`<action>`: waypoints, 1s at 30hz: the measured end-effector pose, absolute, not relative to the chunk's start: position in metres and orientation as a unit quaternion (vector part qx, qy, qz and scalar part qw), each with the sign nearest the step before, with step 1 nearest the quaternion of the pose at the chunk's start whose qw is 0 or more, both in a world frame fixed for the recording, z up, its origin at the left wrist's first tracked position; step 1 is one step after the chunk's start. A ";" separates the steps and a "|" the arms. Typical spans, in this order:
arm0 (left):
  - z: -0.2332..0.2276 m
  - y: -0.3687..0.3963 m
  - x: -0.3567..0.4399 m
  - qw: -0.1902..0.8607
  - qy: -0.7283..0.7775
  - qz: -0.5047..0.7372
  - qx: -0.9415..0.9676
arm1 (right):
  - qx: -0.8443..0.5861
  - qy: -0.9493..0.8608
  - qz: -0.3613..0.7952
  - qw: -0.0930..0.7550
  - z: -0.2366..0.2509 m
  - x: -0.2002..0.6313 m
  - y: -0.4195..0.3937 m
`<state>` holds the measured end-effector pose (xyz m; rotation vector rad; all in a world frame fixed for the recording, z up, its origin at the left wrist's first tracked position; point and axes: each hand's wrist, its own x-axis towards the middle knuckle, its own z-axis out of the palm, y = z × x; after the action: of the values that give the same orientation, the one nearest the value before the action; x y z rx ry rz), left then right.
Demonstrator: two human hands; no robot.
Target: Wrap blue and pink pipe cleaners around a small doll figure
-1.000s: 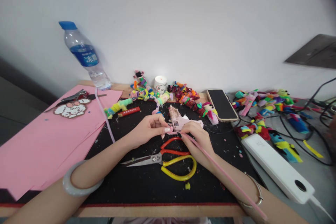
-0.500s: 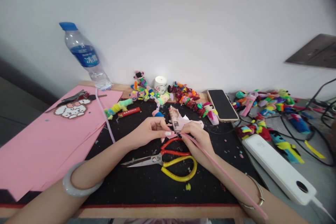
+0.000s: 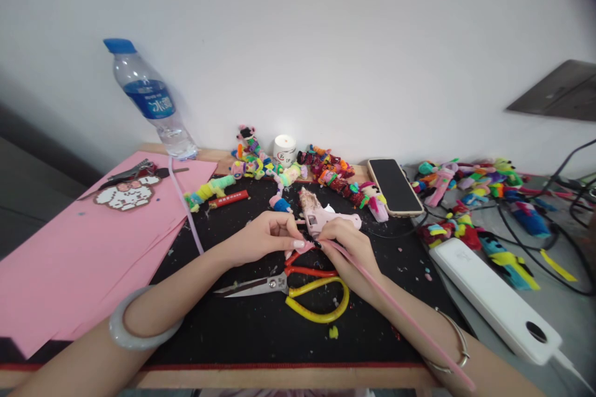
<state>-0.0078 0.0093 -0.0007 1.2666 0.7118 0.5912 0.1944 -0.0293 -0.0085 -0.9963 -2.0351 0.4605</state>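
Pink card sheets [image 3: 69,260] cover the far left of the desk, left of the black mat [image 3: 242,322], with a white bead-work cat face [image 3: 125,195] and a metal hair clip [image 3: 130,170] lying on their far end. A clear water bottle [image 3: 149,102] with a blue cap stands behind the sheets against the wall. On the black mat, the left hand [image 3: 261,237] comes in from the left, a pale jade bangle [image 3: 139,325] on its forearm, its fingers closed in a narrow pinch on the end of a pink pipe cleaner [image 3: 395,310]. The right hand [image 3: 347,247] meets it at the mat's middle, fingertips also pinched on that same end, and the long stem runs back along the right forearm towards the near edge of the mat. Scissors with red and yellow handles [image 3: 298,288] lie on the mat just below both hands. A pink glue gun [image 3: 321,214] rests just behind the fingers. Small twisted pipe-cleaner figures [image 3: 326,173] and a white tape roll [image 3: 285,149] line the mat's far edge. Right of the mat's far corner lies a phone [image 3: 395,186] face up, then a white power bank [image 3: 493,298], more colourful figures [image 3: 465,186] and black cables [image 3: 549,223].
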 end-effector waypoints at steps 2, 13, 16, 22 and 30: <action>0.000 0.009 -0.008 0.710 0.315 0.260 0.573 | -0.391 -0.805 0.190 0.403 -0.009 0.194 -0.030; -0.002 0.009 -0.008 0.699 0.317 0.264 0.584 | -0.397 -0.796 0.202 0.411 -0.010 0.195 -0.029; -0.004 0.009 -0.008 0.694 0.318 0.272 0.585 | -0.401 -0.793 0.198 0.415 -0.011 0.195 -0.028; -0.003 0.009 -0.008 0.695 0.324 0.278 0.578 | -0.401 -0.794 0.199 0.412 -0.010 0.195 -0.028; -0.001 0.009 -0.008 0.696 0.322 0.260 0.587 | -0.390 -0.793 0.218 0.414 -0.009 0.194 -0.029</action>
<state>-0.0076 0.0091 -0.0012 1.3094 0.7180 0.5809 0.1942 -0.0291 -0.0090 -0.9811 -1.9932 0.5475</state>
